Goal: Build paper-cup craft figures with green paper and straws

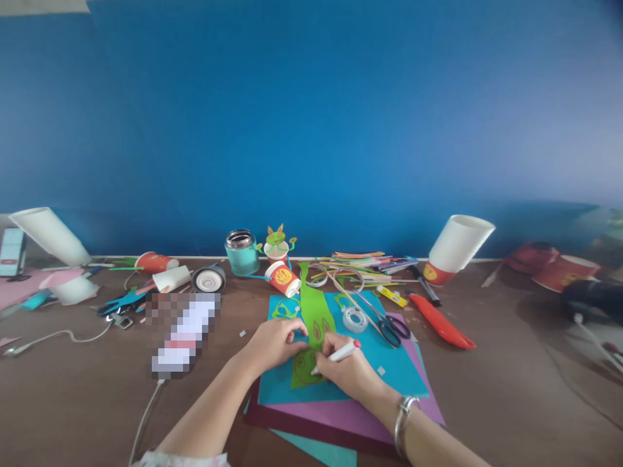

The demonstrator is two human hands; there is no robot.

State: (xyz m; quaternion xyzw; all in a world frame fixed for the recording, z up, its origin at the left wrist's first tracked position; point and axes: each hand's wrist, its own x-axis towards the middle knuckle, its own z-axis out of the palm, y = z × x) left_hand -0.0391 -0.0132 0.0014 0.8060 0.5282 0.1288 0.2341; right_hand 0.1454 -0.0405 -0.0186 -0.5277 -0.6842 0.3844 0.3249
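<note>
My right hand (pixel 349 368) grips a white marker (pixel 343 351) with a red end, its tip down on a strip of green paper (pixel 316 308). Drawn on the strip are a round face (pixel 304 368) and, above it, pointed ears with red in them. My left hand (pixel 277 342) rests at the strip's left edge, fingers bent and thumb apart from them, steadying the paper. Under the strip lies a blue sheet (pixel 399 376) over purple sheets (pixel 350 417). Tape (pixel 355 320) and black-handled scissors (pixel 395 329) lie to the right of the strip.
Behind stand a teal jar (pixel 242 254) and a paper-cup figure with a green eared head (pixel 276 239). A red cup (pixel 283 279) lies on its side. Coloured sticks (pixel 360 263), a red cutter (pixel 440 321), stacked cups (pixel 457 243) and a blurred phone (pixel 187 334) with its cable surround the sheets.
</note>
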